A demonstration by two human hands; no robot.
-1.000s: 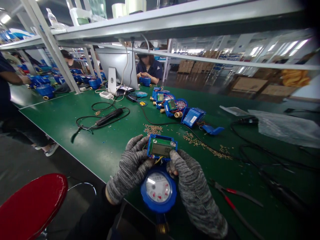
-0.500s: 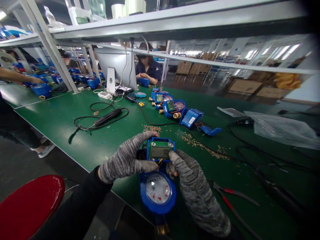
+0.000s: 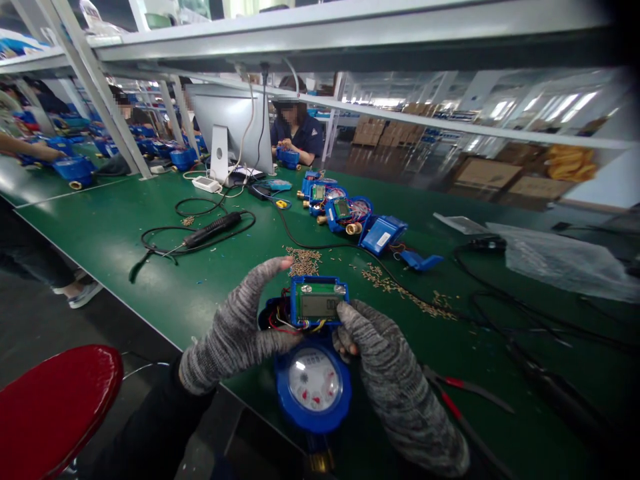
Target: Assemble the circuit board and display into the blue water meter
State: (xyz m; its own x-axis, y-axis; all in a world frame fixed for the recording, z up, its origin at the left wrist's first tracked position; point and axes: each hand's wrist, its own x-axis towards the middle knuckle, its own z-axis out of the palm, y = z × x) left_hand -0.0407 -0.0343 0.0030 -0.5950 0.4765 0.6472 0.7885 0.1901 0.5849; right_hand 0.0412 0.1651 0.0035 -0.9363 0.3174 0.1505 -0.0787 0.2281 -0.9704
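Observation:
A blue water meter [image 3: 314, 390] with a white dial lies at the near edge of the green bench [image 3: 125, 240]. Above the dial stands its blue display module [image 3: 319, 302] with a grey screen, red and black wires showing at its left. My left hand [image 3: 237, 327], in a grey knit glove, cups the meter's left side, thumb pressed under the module and forefinger stretched forward. My gloved right hand [image 3: 385, 373] grips the module's lower right corner with thumb and fingers.
Red-handled pliers [image 3: 465, 393] lie right of my hand. Small brass screws [image 3: 400, 287] are scattered ahead, beyond them more blue meters [image 3: 350, 213], a black soldering iron [image 3: 210, 230], cables and a monitor [image 3: 235, 127]. A red stool [image 3: 50, 407] stands at left. Other people work across.
My left hand has slid down and left off the module's top, its forefinger now stretched out, baring the wires at the module's left. The view has shifted slightly.

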